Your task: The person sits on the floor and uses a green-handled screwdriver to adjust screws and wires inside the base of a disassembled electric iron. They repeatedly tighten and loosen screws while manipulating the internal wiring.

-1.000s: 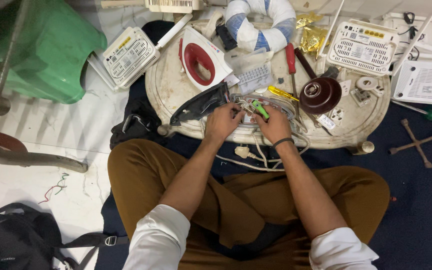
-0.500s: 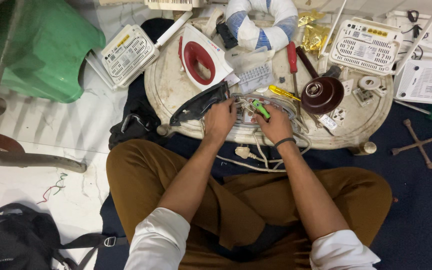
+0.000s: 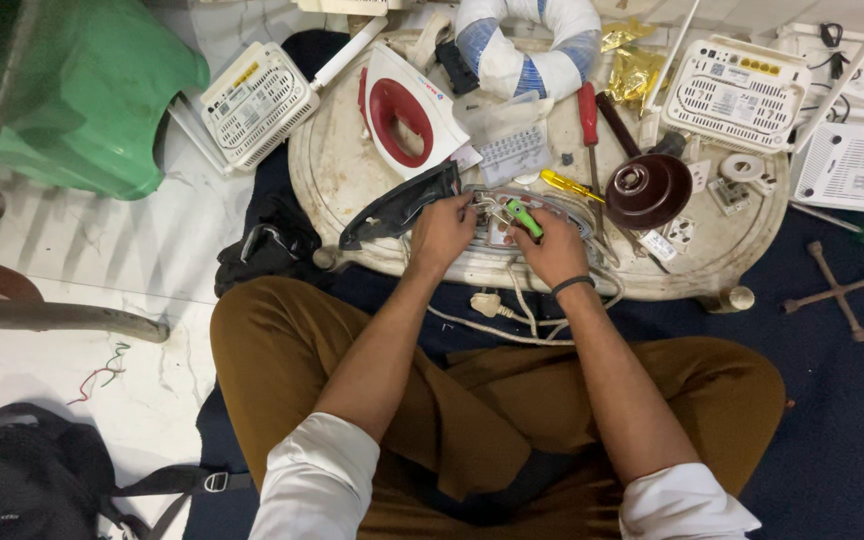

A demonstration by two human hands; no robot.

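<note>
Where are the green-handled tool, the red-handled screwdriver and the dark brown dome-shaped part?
green-handled tool (image 3: 524,217), head view, on its green handle in the right hand.
red-handled screwdriver (image 3: 587,112), head view, on its red handle.
dark brown dome-shaped part (image 3: 647,190), head view, on its rounded top.

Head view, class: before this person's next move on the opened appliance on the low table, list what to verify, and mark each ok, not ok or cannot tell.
1. Right hand grips green-handled tool: ok.
2. Left hand steadies the opened appliance: ok.
3. White plug hangs loose off the low table, not in a socket: ok.
4. Tool tip on a screw: cannot tell.
5. Yellow screwdriver lies beside the right hand: ok.
</note>
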